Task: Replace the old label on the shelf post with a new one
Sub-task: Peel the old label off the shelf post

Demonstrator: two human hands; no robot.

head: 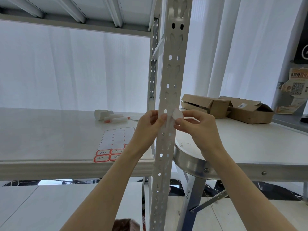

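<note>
Both hands' fingers (162,118) pinched narrow on label (177,114) against shelf post (168,130).

White curtains (75,69), folding table (250,147), 2 cardboard boxes (233,109), pale floor (50,205).

Handwritten "1-2", "2-2" on the label sheet (115,144); poster (293,90) text unreadable.

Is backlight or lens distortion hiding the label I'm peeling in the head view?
Head view: bright curtains backlight the scene, so the white label barely stands out against the pale post; wide-angle bending curves the shelf edge; both hands stay sharp, without motion blur.
</note>
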